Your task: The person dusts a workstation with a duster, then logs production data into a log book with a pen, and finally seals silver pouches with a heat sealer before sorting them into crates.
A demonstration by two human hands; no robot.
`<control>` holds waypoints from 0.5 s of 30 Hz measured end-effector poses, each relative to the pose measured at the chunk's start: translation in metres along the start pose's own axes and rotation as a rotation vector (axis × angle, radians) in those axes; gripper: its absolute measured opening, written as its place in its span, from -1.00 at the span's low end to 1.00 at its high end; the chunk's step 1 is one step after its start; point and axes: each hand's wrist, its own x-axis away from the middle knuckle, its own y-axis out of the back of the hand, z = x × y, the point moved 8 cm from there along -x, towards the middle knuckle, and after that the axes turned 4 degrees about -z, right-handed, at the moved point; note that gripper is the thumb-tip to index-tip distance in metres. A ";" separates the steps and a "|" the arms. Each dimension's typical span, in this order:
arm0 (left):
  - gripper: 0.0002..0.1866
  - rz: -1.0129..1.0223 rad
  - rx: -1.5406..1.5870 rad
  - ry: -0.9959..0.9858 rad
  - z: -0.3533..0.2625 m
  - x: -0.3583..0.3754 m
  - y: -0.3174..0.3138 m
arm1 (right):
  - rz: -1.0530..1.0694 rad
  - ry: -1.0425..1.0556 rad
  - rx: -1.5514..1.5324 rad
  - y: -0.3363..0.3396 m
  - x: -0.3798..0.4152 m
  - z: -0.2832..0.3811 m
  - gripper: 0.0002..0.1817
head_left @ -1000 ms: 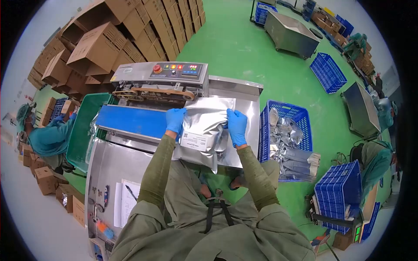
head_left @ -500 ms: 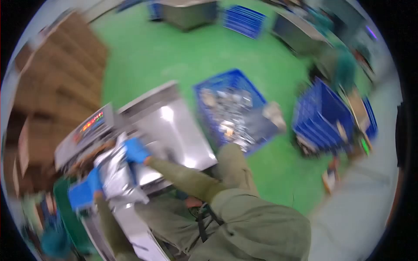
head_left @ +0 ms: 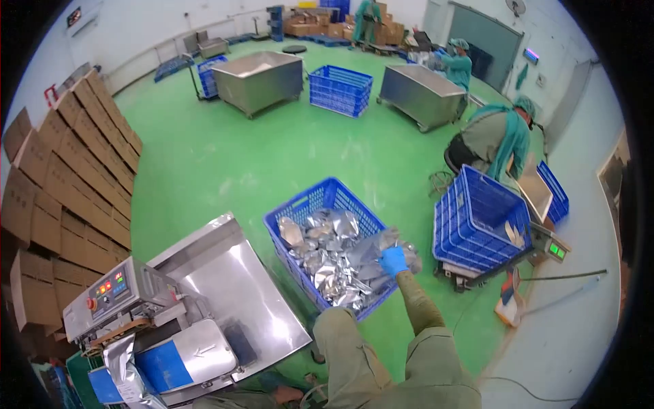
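My right hand (head_left: 393, 261), in a blue glove, is at the right side of a blue plastic crate (head_left: 289, 262). Its fingers look closed on a grey foil bag (head_left: 371, 251) there, though the fingertips are partly hidden. Several shiny silver foil bags (head_left: 330, 276) fill the crate. At the lower left, another silver foil bag (head_left: 126, 373) stands in the band sealing machine (head_left: 112, 293), over its blue belt (head_left: 162, 365). My left hand is out of view.
A steel tray (head_left: 235, 276) adjoins the sealer. Cardboard boxes (head_left: 68, 170) are stacked at left. A blue crate (head_left: 477, 218) stands on a scale at right, with a crouching co-worker (head_left: 494, 140) behind it. Steel tubs (head_left: 259, 85) stand farther back.
My right hand has left the foil bag at the sealer and moved right to the crate. My left hand has gone out of view. The camera view has shifted and sharpened.
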 end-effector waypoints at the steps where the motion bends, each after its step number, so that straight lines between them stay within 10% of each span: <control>1: -0.80 -0.048 0.108 0.052 -0.028 -0.018 0.012 | 0.075 -0.005 -0.122 0.028 -0.016 0.007 -0.64; 5: -0.79 0.000 0.656 0.247 -0.076 0.004 -0.001 | -0.114 0.193 -0.415 0.229 -0.069 0.084 -0.72; 9: -0.15 0.611 1.195 0.343 -0.204 0.068 -0.054 | -0.186 0.585 -0.525 0.453 -0.044 0.204 -0.74; 11: 0.13 0.629 1.180 0.045 -0.273 0.037 -0.041 | -0.216 0.786 -0.609 0.531 -0.007 0.274 -0.78; 14: 0.11 0.625 1.316 0.173 -0.277 0.021 -0.069 | 0.067 1.061 -0.555 0.594 0.058 0.390 -0.82; 15: 0.09 0.672 1.356 0.247 -0.257 0.025 -0.085 | -0.169 1.129 -0.561 0.614 0.080 0.426 -0.83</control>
